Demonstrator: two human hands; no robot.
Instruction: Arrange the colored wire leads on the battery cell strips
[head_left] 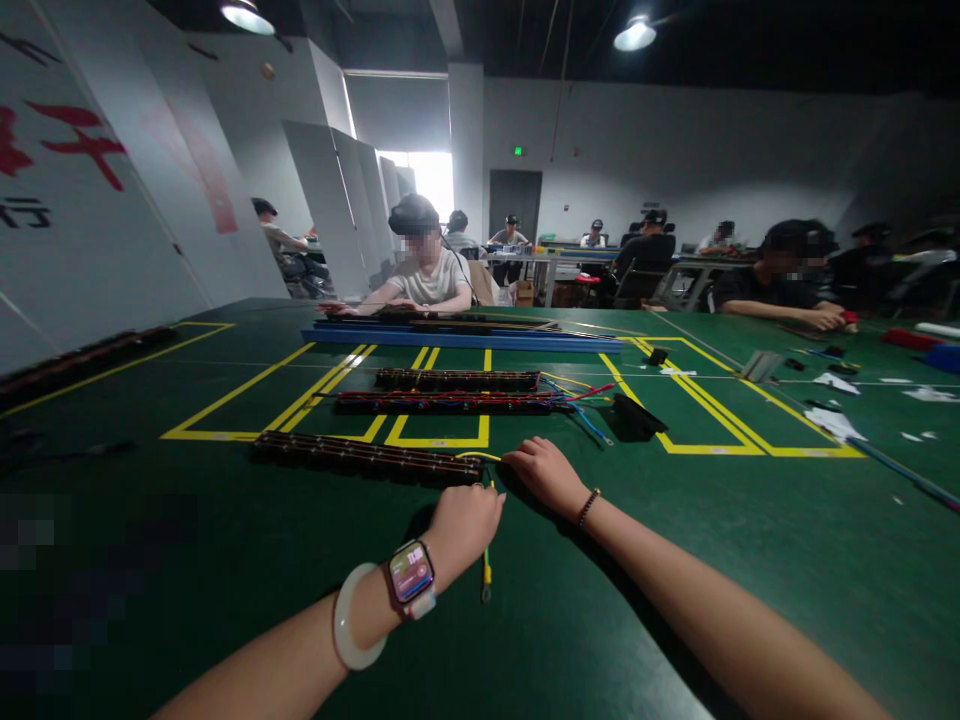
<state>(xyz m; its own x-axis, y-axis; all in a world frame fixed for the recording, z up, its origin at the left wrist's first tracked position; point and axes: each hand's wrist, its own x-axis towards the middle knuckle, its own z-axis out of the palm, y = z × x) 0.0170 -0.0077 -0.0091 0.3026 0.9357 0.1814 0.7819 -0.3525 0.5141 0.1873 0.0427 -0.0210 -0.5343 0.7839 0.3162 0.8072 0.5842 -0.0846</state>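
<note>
A long black strip [360,455] with copper-coloured conductors along its top lies across the table before me. From its right end a yellow wire [478,457] runs to my right hand [546,475], whose fingers are closed on the wire's tip. My left hand [465,522] is curled at the same end, closed around a yellow-green wire. That yellow-green wire [487,575] hangs out below the hand and ends in a metal ring terminal. The left fingertips are mostly hidden behind the hand.
Beyond lie a similar strip [442,402] with red and blue wires and another strip [457,379]. A blue channel [450,337] stretches farther back. A black piece [637,418] sits right, near paper scraps [832,422]. Yellow tape marks the green table [600,620]. A person [431,270] sits opposite.
</note>
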